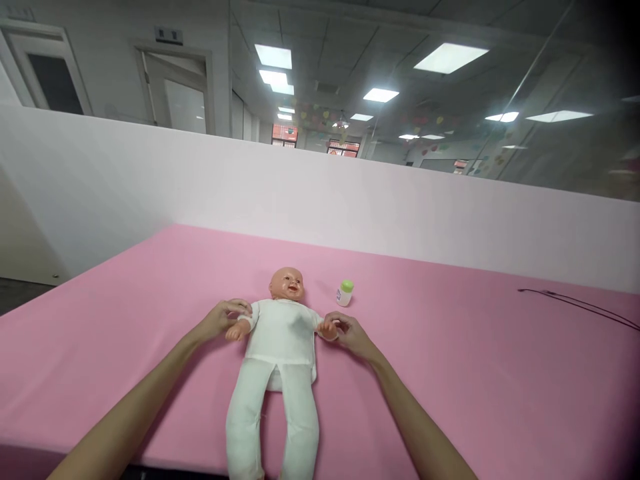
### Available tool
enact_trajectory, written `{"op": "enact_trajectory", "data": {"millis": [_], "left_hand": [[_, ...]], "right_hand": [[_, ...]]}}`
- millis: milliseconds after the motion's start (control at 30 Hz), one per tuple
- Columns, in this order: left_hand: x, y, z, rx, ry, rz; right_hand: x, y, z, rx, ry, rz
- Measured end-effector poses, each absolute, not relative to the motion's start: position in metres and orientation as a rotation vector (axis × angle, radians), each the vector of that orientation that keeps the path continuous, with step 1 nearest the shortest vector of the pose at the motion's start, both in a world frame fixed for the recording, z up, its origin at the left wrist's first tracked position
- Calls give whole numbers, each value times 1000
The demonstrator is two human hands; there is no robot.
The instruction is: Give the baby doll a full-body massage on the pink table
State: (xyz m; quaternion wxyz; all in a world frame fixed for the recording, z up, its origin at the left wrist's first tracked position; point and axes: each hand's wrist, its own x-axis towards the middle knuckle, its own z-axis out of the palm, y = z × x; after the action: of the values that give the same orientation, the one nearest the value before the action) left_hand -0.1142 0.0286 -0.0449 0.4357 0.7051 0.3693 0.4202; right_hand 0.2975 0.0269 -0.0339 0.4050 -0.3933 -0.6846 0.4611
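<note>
A baby doll (281,333) with a bald head and a white cloth body lies on its back, its feet towards me. My left hand (220,319) has its fingers curled at the doll's arm on the left side, near the sleeve. On the other side, my right hand (353,335) pinches the doll's other arm close to its small hand; my fingertips are partly hidden there. Just beyond my right hand stands a small whitish bottle (345,294) with a green cap, apart from my fingers.
The doll and bottle are on a pink padded table (450,373). A low white wall (320,200) with glass above it closes off the far side. Thin dark cords (585,307) lie at the right. A door (175,93) stands behind on the left.
</note>
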Motion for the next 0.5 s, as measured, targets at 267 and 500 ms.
{"op": "enact_trajectory", "data": {"millis": [267,500], "left_hand": [[-119,30,-46,1839,954,976],[-71,54,-32,1337,1068,1387]], "right_hand": [[301,26,-59,-1011,-1743,1081],[266,62,-49,-1125,-1368,989]]}}
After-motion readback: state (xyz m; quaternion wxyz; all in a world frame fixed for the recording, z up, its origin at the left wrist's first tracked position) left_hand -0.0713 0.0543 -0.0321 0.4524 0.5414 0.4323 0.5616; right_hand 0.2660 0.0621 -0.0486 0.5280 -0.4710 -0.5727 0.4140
